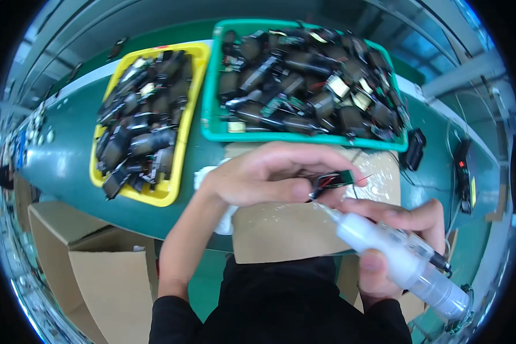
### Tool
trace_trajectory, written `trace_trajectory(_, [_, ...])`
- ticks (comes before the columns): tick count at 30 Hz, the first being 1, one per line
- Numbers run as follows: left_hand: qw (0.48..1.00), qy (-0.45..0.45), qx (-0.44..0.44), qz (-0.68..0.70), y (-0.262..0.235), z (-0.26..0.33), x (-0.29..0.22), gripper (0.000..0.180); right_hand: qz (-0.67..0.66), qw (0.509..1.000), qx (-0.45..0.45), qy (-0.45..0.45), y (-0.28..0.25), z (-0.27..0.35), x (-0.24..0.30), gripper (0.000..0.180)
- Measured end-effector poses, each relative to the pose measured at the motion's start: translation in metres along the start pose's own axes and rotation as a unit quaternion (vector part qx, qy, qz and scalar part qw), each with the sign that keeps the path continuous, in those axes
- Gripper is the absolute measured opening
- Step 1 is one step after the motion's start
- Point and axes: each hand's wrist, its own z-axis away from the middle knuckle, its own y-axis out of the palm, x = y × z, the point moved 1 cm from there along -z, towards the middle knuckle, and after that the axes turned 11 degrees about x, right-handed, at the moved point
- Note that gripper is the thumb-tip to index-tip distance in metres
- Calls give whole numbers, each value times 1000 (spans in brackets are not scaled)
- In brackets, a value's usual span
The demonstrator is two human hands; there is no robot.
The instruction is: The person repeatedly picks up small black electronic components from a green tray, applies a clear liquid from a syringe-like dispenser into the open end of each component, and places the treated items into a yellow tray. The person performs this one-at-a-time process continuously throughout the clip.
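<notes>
Black wired component (321, 186), with a green circuit board (351, 178) at one end and red wires (329, 182), sits just off the middle of my view toward 3 o'clock, above a brown cardboard sheet (286, 235). From my remote seat I see the left hand (241, 183), its forearm entering from 7 o'clock, holding the component between thumb and curved fingers.

Out at 4 o'clock, the right hand (424, 222) is wrapped around a thick translucent syringe (372, 238) with milky white contents, the thumb pressed on its near side. Its narrow nozzle (328, 212) points toward 10 o'clock and ends close by the component; I cannot tell whether the two touch.

At 1 o'clock I have a green tray (258, 136) heaped with similar dark parts (304, 123), and at 10 o'clock a smaller yellow tray (192, 114) piled the same way. Both stand on a green tabletop (63, 155). Crumpled white material (226, 222) lies at 7 o'clock, partly behind the left forearm. Toward 3 o'clock I make out a small black object (414, 149) near the green tray's corner and, farther out, a long black device (463, 175) showing a red light. An open cardboard box (112, 286) stands at 8 o'clock.
</notes>
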Motion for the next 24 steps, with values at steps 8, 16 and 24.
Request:
trace_trajectory(8, [915,-61,-181,-355,-16,27,-51,40,24,998,-37,50,-12,9,-39,32])
trace_trajectory(16, [574,-284,-363,-677,-59,105,-119,38,33,985,-22,167,-15,29,-91,21])
trace_trajectory(24, [617,-208,-295,-699,-77,44,-85,23,48,986,-19,161,-18,27,-90,22])
